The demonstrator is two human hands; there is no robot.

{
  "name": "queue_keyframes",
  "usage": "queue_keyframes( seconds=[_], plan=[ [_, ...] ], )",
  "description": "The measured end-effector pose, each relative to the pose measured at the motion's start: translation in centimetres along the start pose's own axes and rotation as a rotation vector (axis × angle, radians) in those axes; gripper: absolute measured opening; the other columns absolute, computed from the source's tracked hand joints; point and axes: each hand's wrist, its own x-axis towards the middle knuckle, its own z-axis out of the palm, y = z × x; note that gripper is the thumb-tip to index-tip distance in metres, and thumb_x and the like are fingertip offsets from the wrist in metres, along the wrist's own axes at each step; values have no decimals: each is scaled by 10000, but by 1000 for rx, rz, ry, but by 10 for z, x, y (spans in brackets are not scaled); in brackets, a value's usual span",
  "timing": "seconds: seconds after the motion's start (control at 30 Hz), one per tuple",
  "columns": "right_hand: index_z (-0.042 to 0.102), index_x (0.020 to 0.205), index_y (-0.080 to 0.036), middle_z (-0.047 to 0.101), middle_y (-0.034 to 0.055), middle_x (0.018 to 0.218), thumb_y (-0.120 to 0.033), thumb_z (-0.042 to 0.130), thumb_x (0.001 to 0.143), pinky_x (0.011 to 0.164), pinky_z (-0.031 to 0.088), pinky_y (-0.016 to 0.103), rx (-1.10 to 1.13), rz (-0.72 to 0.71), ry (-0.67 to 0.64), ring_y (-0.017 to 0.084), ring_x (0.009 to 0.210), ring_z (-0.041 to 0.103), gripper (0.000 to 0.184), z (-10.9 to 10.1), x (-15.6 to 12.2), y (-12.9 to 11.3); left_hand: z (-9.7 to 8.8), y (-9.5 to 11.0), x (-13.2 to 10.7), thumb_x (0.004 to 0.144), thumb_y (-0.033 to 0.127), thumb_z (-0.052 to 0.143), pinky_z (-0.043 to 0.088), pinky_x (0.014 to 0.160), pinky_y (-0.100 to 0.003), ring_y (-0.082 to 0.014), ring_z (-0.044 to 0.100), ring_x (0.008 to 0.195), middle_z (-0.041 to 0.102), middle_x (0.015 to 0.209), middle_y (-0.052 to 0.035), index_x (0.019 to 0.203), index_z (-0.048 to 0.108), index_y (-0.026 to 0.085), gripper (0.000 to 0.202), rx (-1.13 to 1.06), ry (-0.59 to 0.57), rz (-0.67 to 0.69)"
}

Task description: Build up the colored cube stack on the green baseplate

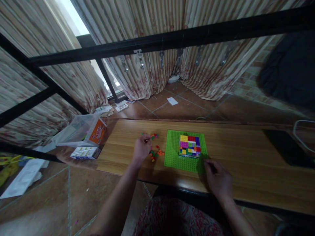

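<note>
A green studded baseplate (172, 157) lies on the bench, carrying a blocky structure of toy bricks (190, 146) in yellow, red, purple, white and other colours. Left of the plate, small loose toy bricks (157, 153) are scattered in orange, green and red. My left hand (142, 150) is over the left side of these bricks, its thumb and fingers pinched together; whatever they hold is too small to make out. Beside the plate's near right corner is my right hand (219, 179), fingers curled with thumb and forefinger together. Any piece inside it is hidden.
The wooden bench (246, 154) bears a dark flat panel (287, 147) at its right. At the left end stand a clear plastic bin (81, 131) with an orange label and a small white box (85, 152). A black metal bar (162, 42) with hooks crosses beyond the bench.
</note>
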Motion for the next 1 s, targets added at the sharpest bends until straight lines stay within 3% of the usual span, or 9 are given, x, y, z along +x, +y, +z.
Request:
queue_keyframes(
  seconds=[0.17, 0.27, 0.5, 0.73, 0.83, 1.0],
  plan=[
    [674, 899, -201, 708, 98, 934, -490, 482, 890, 753, 509, 362, -30, -20, 15, 245, 837, 664, 347, 1, 1, 0, 8, 8, 31, 790, 94, 535, 483, 843, -325, -199, 629, 888, 692, 952, -93, 906, 714, 191, 234, 443, -98, 214],
    [673, 904, -197, 706, 101, 950, -484, 477, 896, 751, 511, 362, -40, -22, 3, 245, 841, 666, 347, 0, 1, -1, 15, 11, 40, 766, 98, 582, 469, 904, -337, -227, 623, 965, 691, 917, -98, 856, 727, 203, 201, 499, -151, 247],
    [674, 895, -200, 707, 94, 936, -461, 494, 893, 748, 520, 354, -3, -6, 7, 240, 839, 667, 317, 1, 1, -3, 18, 7, 47, 787, 88, 534, 456, 921, -336, -228, 628, 940, 704, 875, -92, 796, 732, 206, 230, 588, -219, 268],
    [671, 910, -194, 697, 84, 913, -396, 487, 904, 757, 518, 344, 33, -13, 16, 225, 840, 663, 273, 2, 2, -7, 12, 13, 27, 860, 159, 515, 465, 880, -351, -226, 618, 918, 694, 906, -82, 851, 691, 199, 181, 601, -199, 343],
    [670, 902, -192, 696, 80, 904, -353, 481, 909, 750, 516, 332, 44, -16, 11, 214, 830, 664, 248, 2, 4, -10, 17, 27, 11, 885, 186, 510, 472, 845, -335, -199, 618, 886, 682, 889, -51, 841, 663, 209, 161, 500, -201, 447],
    [669, 905, -191, 699, 85, 913, -313, 483, 905, 767, 514, 341, 46, -7, 22, 218, 850, 663, 222, 1, 4, -11, 34, 58, -20, 904, 232, 535, 469, 850, -333, -179, 617, 906, 683, 905, -23, 888, 656, 230, 123, 301, -312, 577]
  ],
)
